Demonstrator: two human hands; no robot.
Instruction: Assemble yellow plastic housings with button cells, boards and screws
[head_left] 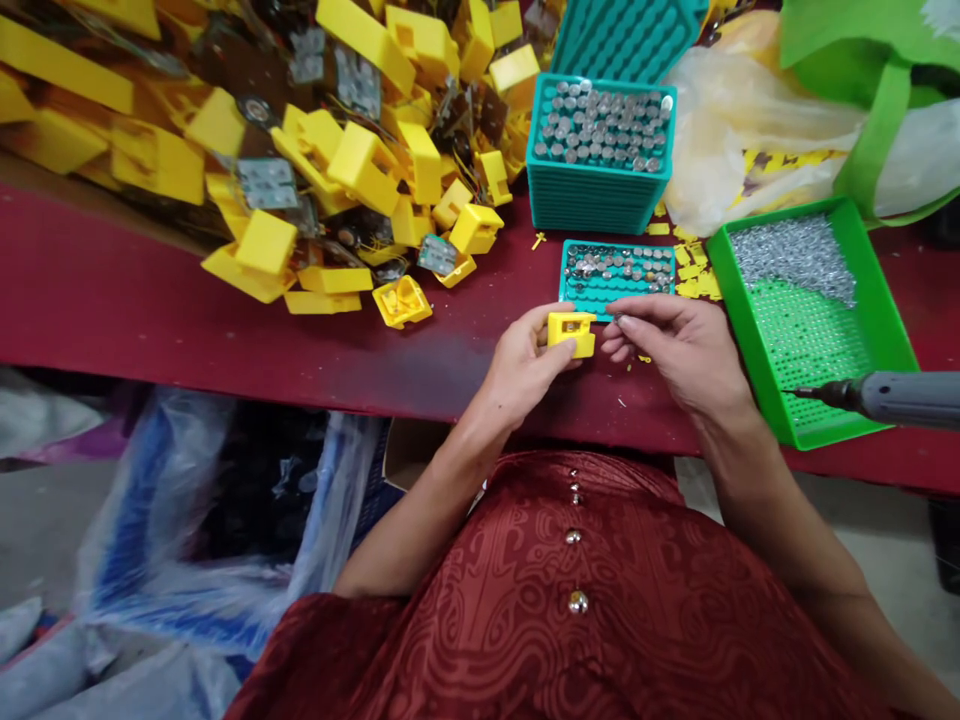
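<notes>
My left hand (pixel 523 362) grips a small yellow plastic housing (pixel 570 335) with an opening in its side, thumb against its lower edge. Just to the right, my right hand (pixel 679 345) pinches with thumb and forefinger; whatever is between the fingertips is too small to name. The two hands are close together but apart. Directly beyond them lies a shallow teal tray (pixel 619 272) holding rows of small round metal parts, its front edge partly hidden by my fingers.
A heap of yellow housings (pixel 364 170) with wires covers the left. Stacked teal trays (pixel 600 190) stand behind. At right are a green basket (pixel 892 330) of small metal pieces, a grey electric screwdriver (pixel 911 398) above it, and yellow bits (pixel 697 270). A plastic-lined blue crate (pixel 142 520) sits below.
</notes>
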